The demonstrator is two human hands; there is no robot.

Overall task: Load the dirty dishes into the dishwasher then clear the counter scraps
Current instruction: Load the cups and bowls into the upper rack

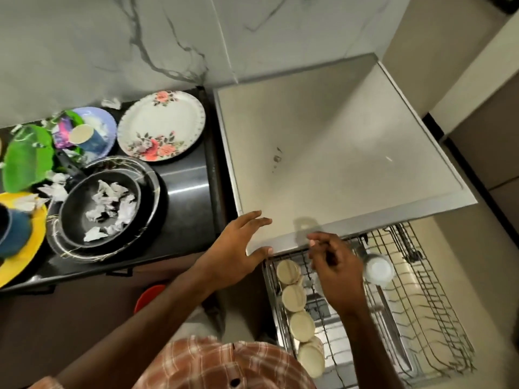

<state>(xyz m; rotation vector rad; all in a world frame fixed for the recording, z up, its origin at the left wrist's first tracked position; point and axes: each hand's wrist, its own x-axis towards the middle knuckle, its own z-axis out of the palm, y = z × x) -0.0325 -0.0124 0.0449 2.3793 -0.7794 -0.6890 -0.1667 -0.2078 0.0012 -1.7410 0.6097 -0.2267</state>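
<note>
At the left end of the dark counter the dirty dishes wait: a yellow plate under a blue cup, a green plate, a lavender plate carrying a paper cup, and a floral plate — four plates, two cups. Near them one black pan sits on a steel platter and holds crumpled paper scraps. The plates look stiff, light and likely slick, so the rim is the place to grip. The pan is probably heavier — take its handle. Rightward, the left hand lies with fingers spread on the near corner of the dishwasher top. The right hand hovers over the pulled-out rack, fingers curled; whether it pinches anything I cannot tell. The rack holds four upturned cups in a row and one white bowl.
</note>
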